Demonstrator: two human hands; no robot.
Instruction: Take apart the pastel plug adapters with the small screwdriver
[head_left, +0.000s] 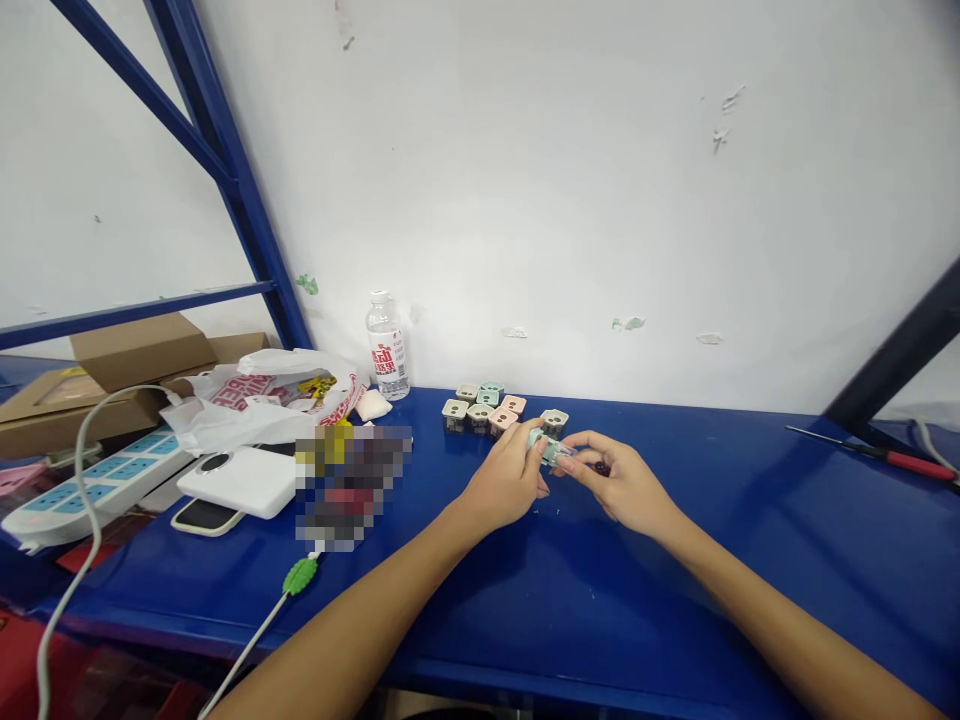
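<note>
Over the blue table, my left hand (506, 475) grips a small mint-green device (541, 445) between thumb and fingers. From the other side my right hand (619, 480) pinches the device's near end, where a clear or purplish part shows; its details are too small to make out. A dark round bit (602, 467) peeks out between the right fingers, and I cannot tell what it is. Just behind the hands stand several small box-shaped pieces (480, 412) in beige, mint and pink, with dark round holes on top. One beige piece (554, 420) sits apart to their right.
Tiny bits (557, 512) lie below the hands. A red-handled screwdriver (911, 463) rests at right. Leftward are a water bottle (388, 350), plastic bag (255, 400), white power bank (240, 480), phone (206, 517), power strip (97, 490), cardboard box (142, 355) and a cable with green sleeve (301, 576).
</note>
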